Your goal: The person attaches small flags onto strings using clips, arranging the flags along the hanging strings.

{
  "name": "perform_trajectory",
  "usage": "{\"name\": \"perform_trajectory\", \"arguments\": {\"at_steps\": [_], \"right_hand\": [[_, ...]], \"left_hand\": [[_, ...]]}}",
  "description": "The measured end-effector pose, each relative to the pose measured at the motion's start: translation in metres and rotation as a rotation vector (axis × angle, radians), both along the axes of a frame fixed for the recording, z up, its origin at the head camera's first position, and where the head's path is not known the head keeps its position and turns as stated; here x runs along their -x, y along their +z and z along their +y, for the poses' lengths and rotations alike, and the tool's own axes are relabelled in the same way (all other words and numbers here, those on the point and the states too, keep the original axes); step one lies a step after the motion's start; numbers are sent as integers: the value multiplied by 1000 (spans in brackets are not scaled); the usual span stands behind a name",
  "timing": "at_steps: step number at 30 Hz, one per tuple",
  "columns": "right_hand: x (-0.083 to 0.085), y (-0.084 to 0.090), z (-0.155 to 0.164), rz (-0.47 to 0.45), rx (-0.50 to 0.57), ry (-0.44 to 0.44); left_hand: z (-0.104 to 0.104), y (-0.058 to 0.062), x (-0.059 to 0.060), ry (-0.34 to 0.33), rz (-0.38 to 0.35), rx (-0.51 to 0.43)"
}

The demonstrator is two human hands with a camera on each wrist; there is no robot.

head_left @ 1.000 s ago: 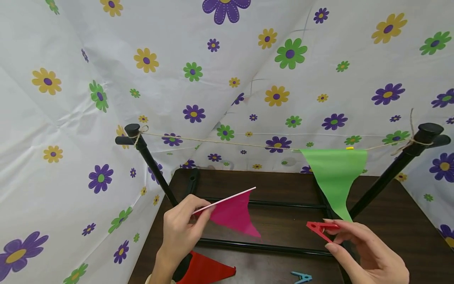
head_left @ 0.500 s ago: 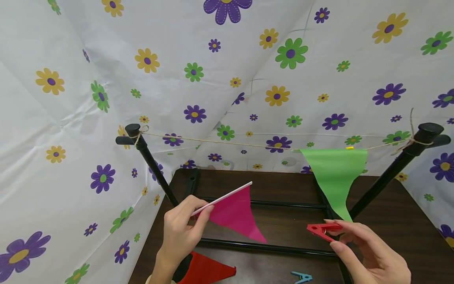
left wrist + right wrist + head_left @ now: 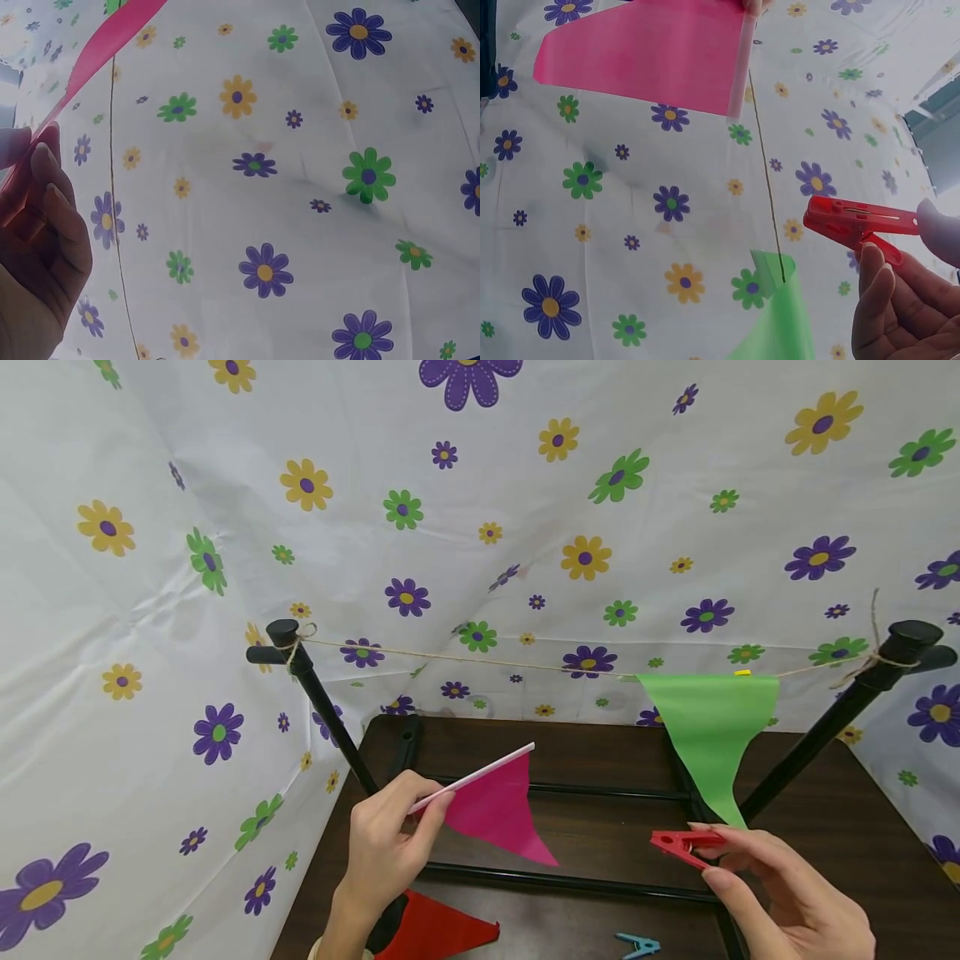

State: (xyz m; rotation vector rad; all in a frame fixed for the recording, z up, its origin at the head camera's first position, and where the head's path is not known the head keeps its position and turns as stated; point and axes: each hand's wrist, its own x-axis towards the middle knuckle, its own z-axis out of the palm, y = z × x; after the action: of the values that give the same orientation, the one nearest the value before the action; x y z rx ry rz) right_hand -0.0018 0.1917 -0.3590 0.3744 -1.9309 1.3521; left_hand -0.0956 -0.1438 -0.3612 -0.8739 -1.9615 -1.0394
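The left hand (image 3: 386,843) pinches the white-edged top of a pink flag (image 3: 495,810) between thumb and fingers, holding it tilted in the air below the string (image 3: 465,658) and above the table (image 3: 600,752). The right hand (image 3: 780,893) grips a red peg (image 3: 678,845) by its tail, jaws pointing left, just below the tip of the green flag (image 3: 708,727) that hangs from the string under a yellow peg (image 3: 741,673). A red flag (image 3: 438,931) and a blue peg (image 3: 637,945) lie on the table near the hands.

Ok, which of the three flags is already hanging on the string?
The green flag, clipped to the twine at right. The pink flag is in the left hand; the red flag lies on the table.
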Motion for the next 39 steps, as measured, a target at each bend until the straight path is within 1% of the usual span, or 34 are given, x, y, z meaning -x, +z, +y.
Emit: {"name": "perform_trajectory", "arguments": {"at_steps": [7, 9, 13, 17, 19, 24, 27, 32, 34, 39], "right_hand": [[6, 5, 4, 24, -22, 12], [6, 8, 5, -7, -38, -6], [9, 10, 13, -46, -48, -13], [15, 9, 21, 6, -18, 26], [19, 8, 25, 59, 18, 53], [31, 15, 32, 121, 89, 60], [33, 18, 29, 151, 124, 69], [36, 20, 25, 200, 163, 101], [37, 20, 23, 217, 169, 96], [38, 21, 22, 232, 154, 47]], "left_hand": [[2, 2, 7, -4, 1, -34], [3, 3, 10, -11, -4, -51], [12, 3, 10, -13, 5, -81], [23, 4, 12, -29, 16, -93], [28, 6, 13, -40, 12, -91], [42, 13, 19, -66, 7, -92], [44, 17, 24, -101, 2, -89], [47, 20, 28, -149, -25, -73], [47, 21, 30, -157, -35, -72], [48, 23, 33, -151, -41, -88]]}}
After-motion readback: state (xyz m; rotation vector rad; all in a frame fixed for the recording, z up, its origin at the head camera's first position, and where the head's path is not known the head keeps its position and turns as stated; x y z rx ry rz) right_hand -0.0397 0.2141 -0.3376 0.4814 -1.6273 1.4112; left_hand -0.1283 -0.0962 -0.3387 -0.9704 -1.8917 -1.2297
